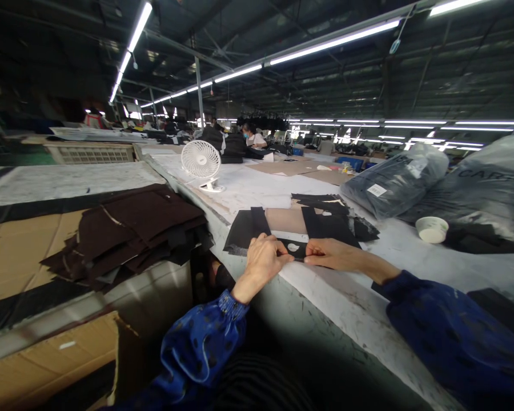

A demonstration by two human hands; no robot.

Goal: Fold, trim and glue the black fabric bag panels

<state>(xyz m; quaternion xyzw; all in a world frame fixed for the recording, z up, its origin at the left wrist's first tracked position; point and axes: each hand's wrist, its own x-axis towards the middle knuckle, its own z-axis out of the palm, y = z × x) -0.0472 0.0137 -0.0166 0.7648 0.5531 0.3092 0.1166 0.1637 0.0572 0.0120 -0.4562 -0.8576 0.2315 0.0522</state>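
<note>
A strip of black fabric (298, 254) with a white leaf-shaped mark lies along the front edge of the white table (325, 285). My left hand (263, 260) pinches its left part, thumb and forefinger together. On the other side, my right hand (332, 253) presses its fingertips closed on the strip's right end. Just beyond the hands are dark fabric panels (241, 228) and a beige piece (285, 220) between two black bands. More black cut pieces (319, 201) are layered behind them. What lies under my fingers is partly hidden.
A white clip fan (201, 160) stands at the table's left edge. Bagged dark goods (396, 180) and a paper cup (432, 229) are on the right. Across a gap on the left, a brown fabric pile (141, 225) lies near an open cardboard box (51, 359). A person (255, 138) is farther back.
</note>
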